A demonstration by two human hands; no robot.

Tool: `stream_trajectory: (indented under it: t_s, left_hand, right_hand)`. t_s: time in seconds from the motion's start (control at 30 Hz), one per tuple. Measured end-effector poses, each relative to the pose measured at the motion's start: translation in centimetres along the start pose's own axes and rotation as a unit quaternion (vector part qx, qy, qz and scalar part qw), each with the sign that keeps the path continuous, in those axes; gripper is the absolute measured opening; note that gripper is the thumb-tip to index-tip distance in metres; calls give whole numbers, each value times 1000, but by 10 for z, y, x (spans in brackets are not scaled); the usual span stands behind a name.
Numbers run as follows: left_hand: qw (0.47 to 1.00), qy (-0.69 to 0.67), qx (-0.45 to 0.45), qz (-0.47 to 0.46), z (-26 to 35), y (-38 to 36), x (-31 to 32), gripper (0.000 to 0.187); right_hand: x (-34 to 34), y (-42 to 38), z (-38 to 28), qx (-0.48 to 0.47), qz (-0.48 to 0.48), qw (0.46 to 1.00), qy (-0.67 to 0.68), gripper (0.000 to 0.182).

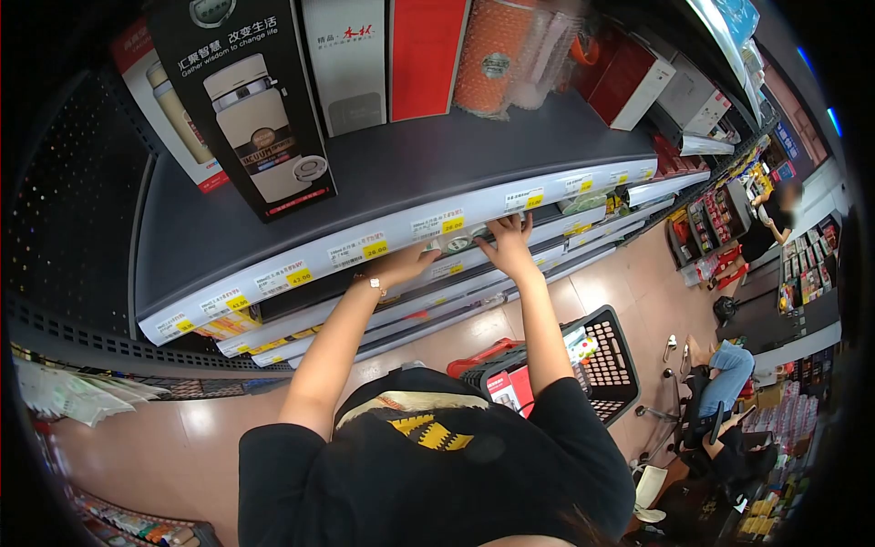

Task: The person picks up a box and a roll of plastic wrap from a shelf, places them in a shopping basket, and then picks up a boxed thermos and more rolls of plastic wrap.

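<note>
My left hand (407, 263) reaches in just under the front edge of the top shelf (410, 164), with a bracelet (375, 284) at its wrist. Its fingers stretch toward a short row of small packages with round pale markings (458, 242), whose kind I cannot make out. On the other side of these packages, my right hand (510, 244) has its fingers spread and its thumb beside them. The shelf edge partly hides the fingertips of both hands. Price labels (437, 223) line the strip directly above.
Above stand a black vacuum cup box (260, 137), a red box (424, 59) and a bubble-wrapped orange cup (492, 64). A black shopping basket (615, 365) is on the floor to my right. Farther right are a seated person (726, 378) and another person (779, 214).
</note>
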State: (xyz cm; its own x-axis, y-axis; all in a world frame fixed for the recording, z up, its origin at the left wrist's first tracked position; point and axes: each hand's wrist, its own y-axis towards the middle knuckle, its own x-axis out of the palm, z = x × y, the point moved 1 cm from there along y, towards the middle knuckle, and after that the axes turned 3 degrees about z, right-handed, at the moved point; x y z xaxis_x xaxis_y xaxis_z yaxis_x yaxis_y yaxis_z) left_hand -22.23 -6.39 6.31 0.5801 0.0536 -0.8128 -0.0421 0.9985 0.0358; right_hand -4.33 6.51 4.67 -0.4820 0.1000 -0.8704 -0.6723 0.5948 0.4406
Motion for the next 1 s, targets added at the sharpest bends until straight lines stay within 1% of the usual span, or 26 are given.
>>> stream_trajectory:
  t_s: [0.17,0.27,0.37,0.47,0.57,0.67,0.73,0.77,0.8,0.87,0.9,1.0]
  left_hand:
    - [1000,-3,18,12,-5,1,5,45]
    - [1000,-9,21,16,-7,1,5,45]
    - [1000,-8,21,20,-6,-1,4,45]
    - [1000,-13,8,15,-4,-2,2,45]
    - [1000,-18,0,17,-7,-1,5,45]
    - [999,-25,-20,3,-5,-2,2,45]
    - [999,-22,-26,-1,-3,-2,1,46]
    - [1000,-16,-23,3,-3,-3,2,46]
    - [1000,-10,-20,6,-3,-3,2,46]
    - [1000,-7,-15,11,-3,-4,2,46]
    - [1000,-5,-12,14,-3,-3,2,47]
    - [1000,-12,-19,-2,-3,-3,1,47]
  right_hand:
    - [-6,4,-3,14,-25,1000,4,43]
    - [-6,4,-3,20,-29,999,14,44]
    - [-9,2,-3,4,-10,999,43,45]
    - [-12,-2,-6,3,-14,1000,28,45]
    - [-13,-4,-4,-7,-2,999,43,43]
    - [-9,-9,6,15,142,986,84,40]
    - [-3,-5,21,83,231,952,182,36]
    - [-1,-3,30,118,274,927,230,34]
    - [-3,-1,38,151,245,935,206,27]
    - [3,1,55,171,157,943,239,22]
    - [1,3,54,180,113,943,254,20]
    - [-7,3,44,177,110,941,267,18]
